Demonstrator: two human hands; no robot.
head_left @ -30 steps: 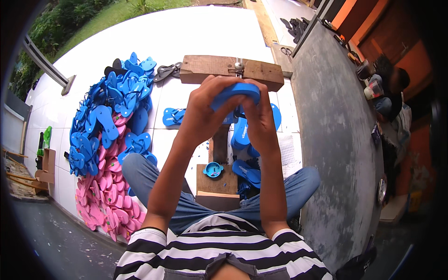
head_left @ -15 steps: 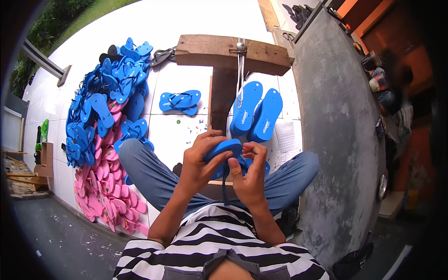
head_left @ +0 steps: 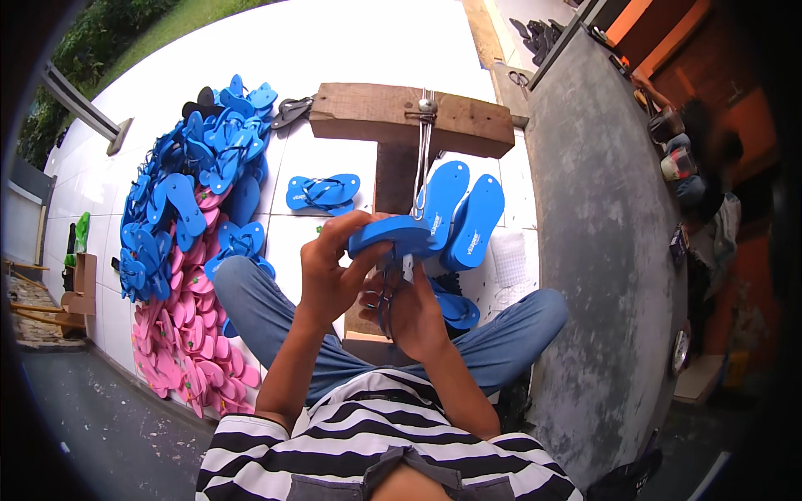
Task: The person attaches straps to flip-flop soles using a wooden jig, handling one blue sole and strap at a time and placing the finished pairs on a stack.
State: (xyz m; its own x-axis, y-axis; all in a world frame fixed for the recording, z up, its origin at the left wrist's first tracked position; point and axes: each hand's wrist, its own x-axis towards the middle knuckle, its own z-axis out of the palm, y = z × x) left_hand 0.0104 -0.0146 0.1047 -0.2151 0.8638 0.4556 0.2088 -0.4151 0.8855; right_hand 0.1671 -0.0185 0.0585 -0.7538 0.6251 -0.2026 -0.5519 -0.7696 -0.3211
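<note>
I hold a blue sandal sole (head_left: 393, 235) up in front of me, over my lap. My left hand (head_left: 330, 271) grips its near edge from the left. My right hand (head_left: 413, 311) is under the sole, fingers closed on its dark strap (head_left: 386, 294) hanging below. Two more blue soles (head_left: 459, 215) lie side by side just beyond, against a T-shaped wooden jig (head_left: 393, 125) with a metal wire hook (head_left: 422, 159) hanging from its crossbar.
A big heap of blue sandals (head_left: 192, 188) and pink sandals (head_left: 180, 351) covers the white tiled floor at my left. One finished blue pair (head_left: 322, 192) lies by the jig. A grey concrete wall (head_left: 601, 250) runs along my right; another person (head_left: 706, 159) sits beyond it.
A second ago my hands held the sole up by the jig's crossbar. They came down toward my lap, and now the sole is lifted slightly again with the strap under it.
</note>
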